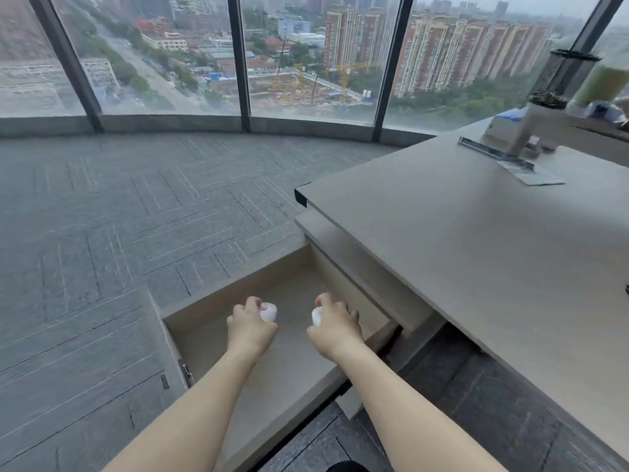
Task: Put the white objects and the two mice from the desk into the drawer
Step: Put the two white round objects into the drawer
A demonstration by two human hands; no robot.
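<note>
The beige drawer (211,303) stands pulled out at the lower middle, below the desk's left end. Both my hands reach down into it. My left hand (250,327) grips a pale pinkish-white rounded object (269,311), mostly hidden under the fingers. My right hand (335,327) grips a white rounded object (316,316), of which only the left end shows. I cannot tell whether either object is a mouse. Both objects hang just above the drawer's floor.
The light grey desk (476,267) fills the right side, its corner overhanging the drawer. At its far end stand a white stand with a metal base plate (517,155), a black mesh cylinder (561,76) and small items. Grey carpet and large windows lie to the left.
</note>
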